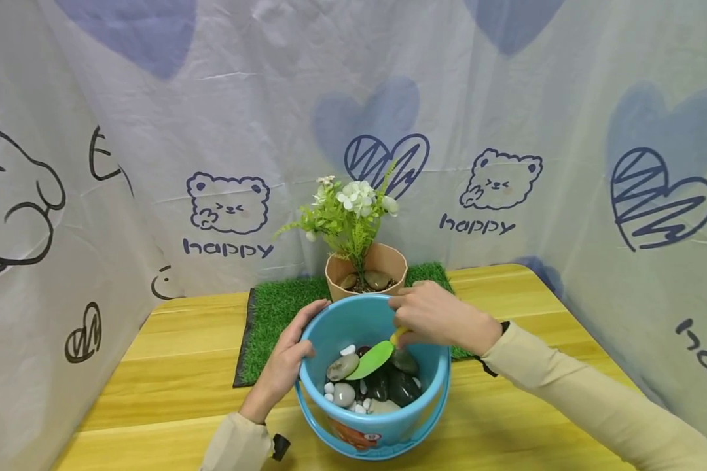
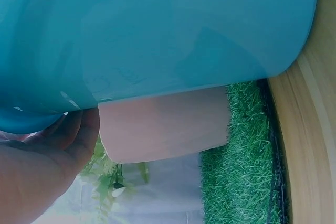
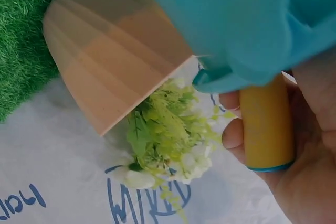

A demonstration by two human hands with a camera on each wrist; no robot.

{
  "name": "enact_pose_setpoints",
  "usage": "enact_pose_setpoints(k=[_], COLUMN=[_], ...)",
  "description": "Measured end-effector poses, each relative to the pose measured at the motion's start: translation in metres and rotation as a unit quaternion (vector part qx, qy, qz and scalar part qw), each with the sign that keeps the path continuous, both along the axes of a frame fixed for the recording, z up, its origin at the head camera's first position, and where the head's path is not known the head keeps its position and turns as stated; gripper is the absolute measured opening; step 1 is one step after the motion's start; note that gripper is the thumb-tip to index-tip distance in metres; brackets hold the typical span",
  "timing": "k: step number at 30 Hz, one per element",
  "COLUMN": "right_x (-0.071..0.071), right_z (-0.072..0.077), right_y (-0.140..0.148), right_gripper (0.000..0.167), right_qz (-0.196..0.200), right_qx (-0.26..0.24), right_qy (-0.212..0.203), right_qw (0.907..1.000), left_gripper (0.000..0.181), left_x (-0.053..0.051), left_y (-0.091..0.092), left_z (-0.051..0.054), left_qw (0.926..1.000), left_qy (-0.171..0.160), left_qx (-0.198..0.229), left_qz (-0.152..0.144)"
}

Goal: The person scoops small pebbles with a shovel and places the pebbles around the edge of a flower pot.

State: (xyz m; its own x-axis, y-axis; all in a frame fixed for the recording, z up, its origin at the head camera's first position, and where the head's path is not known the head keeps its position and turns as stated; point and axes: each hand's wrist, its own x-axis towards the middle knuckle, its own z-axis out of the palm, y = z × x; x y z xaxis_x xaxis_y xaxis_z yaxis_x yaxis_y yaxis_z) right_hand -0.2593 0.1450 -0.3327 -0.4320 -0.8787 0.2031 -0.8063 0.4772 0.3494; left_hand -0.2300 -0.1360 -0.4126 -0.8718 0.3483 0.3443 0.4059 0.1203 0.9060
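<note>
A blue bucket (image 1: 400, 428) stands on the table, with dark, grey and small white stones (image 1: 403, 389) inside. My left hand (image 1: 283, 356) grips its left rim, the thumb over the edge; in the left wrist view part of that hand (image 2: 42, 166) lies against the bucket wall (image 2: 157, 35). My right hand (image 1: 433, 317) is at the far right rim and holds a toy shovel. Its green blade (image 1: 372, 360) reaches down among the stones beside a grey-brown stone (image 1: 343, 367). The right wrist view shows the yellow shovel handle (image 3: 268, 124) in my fingers.
Just behind the bucket is a peach flowerpot (image 1: 334, 271) with a white-flowered plant (image 1: 353, 216) and stones in it. Under it lies a green turf mat (image 1: 289, 297) on the wooden table (image 1: 177, 347). A printed curtain (image 1: 306, 78) surrounds the back and sides.
</note>
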Motion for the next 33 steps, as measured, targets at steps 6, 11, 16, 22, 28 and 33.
enact_pose_setpoints(k=[6,11,16,22,28,33], right_x=[-0.004,-0.006,-0.005,-0.007,-0.009,-0.009], right_z=[-0.013,-0.02,-0.021,-0.022,-0.025,-0.026], right_y=[-0.004,-0.005,-0.006,-0.008,-0.008,-0.009], right_gripper=[0.026,0.025,0.025,0.025,0.028,0.024], right_qz=[0.019,0.013,0.017,0.027,0.021,0.022], right_qx=[-0.015,-0.03,-0.04,-0.05,-0.058,-0.07], right_qy=[0.012,0.013,0.023,0.02,0.025,0.03], right_qw=[0.9996,0.9994,0.9988,0.9982,0.9978,0.9968], left_gripper=[0.078,0.077,0.078,0.078,0.078,0.078], left_x=[-0.001,0.0,0.001,0.002,0.001,0.0], left_y=[0.0,0.001,0.0,-0.001,-0.001,-0.001], left_z=[-0.002,-0.002,0.0,0.003,0.002,0.002], left_qw=[1.0,0.9999,1.0,0.9998,0.9998,0.9998], left_qy=[-0.005,-0.01,-0.006,-0.018,-0.016,-0.012], left_qx=[0.001,0.002,-0.005,-0.009,-0.014,-0.012], left_qz=[0.001,0.0,-0.002,0.004,0.002,0.0])
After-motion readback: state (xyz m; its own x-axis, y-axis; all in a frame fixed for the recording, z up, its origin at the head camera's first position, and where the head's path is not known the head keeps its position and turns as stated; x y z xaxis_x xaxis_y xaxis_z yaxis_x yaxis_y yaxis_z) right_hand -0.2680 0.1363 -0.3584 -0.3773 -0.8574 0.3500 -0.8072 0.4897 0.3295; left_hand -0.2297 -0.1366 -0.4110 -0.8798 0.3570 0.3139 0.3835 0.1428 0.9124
